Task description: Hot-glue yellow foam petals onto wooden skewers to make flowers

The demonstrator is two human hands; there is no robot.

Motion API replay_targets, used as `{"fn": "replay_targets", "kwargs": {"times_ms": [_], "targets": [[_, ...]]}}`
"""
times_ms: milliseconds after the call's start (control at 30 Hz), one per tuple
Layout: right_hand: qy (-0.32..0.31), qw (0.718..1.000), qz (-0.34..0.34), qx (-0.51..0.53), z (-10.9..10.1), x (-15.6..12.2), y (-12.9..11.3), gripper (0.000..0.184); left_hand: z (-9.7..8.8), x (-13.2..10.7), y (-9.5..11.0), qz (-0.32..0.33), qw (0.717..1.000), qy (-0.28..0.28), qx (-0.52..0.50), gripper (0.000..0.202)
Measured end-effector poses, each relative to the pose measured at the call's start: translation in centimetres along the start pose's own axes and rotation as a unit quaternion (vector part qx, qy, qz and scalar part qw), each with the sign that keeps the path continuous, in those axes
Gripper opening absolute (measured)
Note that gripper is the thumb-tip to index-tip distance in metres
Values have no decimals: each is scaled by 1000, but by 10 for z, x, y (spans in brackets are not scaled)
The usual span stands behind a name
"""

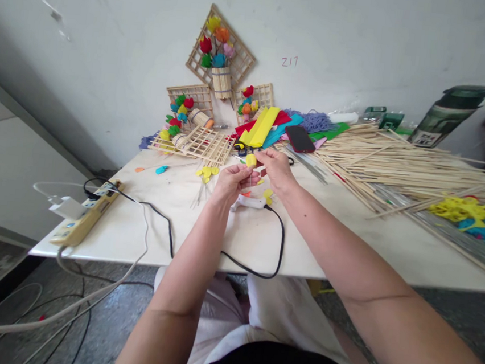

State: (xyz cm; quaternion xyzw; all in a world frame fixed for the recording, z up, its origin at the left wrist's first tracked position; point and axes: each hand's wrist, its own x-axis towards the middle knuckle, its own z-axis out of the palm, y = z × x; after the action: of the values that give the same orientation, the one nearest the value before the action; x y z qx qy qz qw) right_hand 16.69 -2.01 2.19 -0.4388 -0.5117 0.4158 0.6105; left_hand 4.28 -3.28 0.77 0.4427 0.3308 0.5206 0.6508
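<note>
A small yellow craft flower (251, 160) on a thin stem is held up between both hands, above the table's middle. My left hand (234, 182) is closed in a pinch around the stem, just below the bloom. From the right, the fingers of my right hand (277, 169) are pinched at the bloom's side. Under the hands lies a white glue gun (249, 202) with a black cord. Loose yellow petals (207, 173) sit to the left with thin wires, and another yellow piece (268, 196) is by the glue gun.
Finished flower lattices (221, 54) lean on the wall. Behind the hands are yellow strips (261, 126), a phone (300, 138) and scissors (242, 149). Many wooden sticks (381, 167) and a dark bottle (448, 117) occupy the right. A power strip (89, 213) with cables lies left.
</note>
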Motion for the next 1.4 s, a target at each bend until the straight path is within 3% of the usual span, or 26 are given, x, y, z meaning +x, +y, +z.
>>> {"fn": "replay_targets", "kwargs": {"times_ms": [100, 200, 300, 400, 500, 633, 733, 833, 1000, 1133, 1233, 1333, 1400], "targets": [[-43, 997, 0, -59, -9, 3, -5, 25, -9, 5, 1, 33, 999, 7, -4, 14], [-148, 970, -23, -194, -19, 6, -9, 27, -19, 9, 6, 60, 996, 61, -12, 13], [-240, 905, -62, -347, -23, 5, -14, 30, -29, 10, 13, 99, 989, 104, -40, 12], [-276, 814, -79, -504, -19, 0, -19, 40, -36, 10, 19, 129, 980, 139, -64, 11], [-316, 741, -64, -590, -10, -6, -19, 54, -40, 10, 22, 142, 973, 164, -74, 10], [-367, 679, -65, -632, 2, -14, -11, 56, -44, 12, 24, 151, 968, 181, -87, 9], [-381, 656, -65, -648, 9, -19, -6, 44, -46, 13, 24, 153, 965, 185, -104, 6], [-384, 663, -60, -639, 12, -23, -4, 38, -50, 13, 25, 154, 961, 197, -119, 4], [-337, 690, -85, -635, 7, -21, -5, 55, -60, 15, 29, 152, 950, 236, -140, 5], [-273, 690, -107, -662, -5, -16, -10, 43, -66, 17, 31, 154, 946, 245, -144, 6], [-197, 710, -99, -669, -17, -8, -15, 31, -62, 16, 31, 156, 944, 243, -161, 7], [-119, 772, -84, -619, -28, 2, -18, 25, -53, 15, 28, 155, 949, 233, -144, 8], [-93, 854, -67, -508, -32, 7, -19, 20, -48, 15, 24, 140, 963, 206, -103, 5]]}}
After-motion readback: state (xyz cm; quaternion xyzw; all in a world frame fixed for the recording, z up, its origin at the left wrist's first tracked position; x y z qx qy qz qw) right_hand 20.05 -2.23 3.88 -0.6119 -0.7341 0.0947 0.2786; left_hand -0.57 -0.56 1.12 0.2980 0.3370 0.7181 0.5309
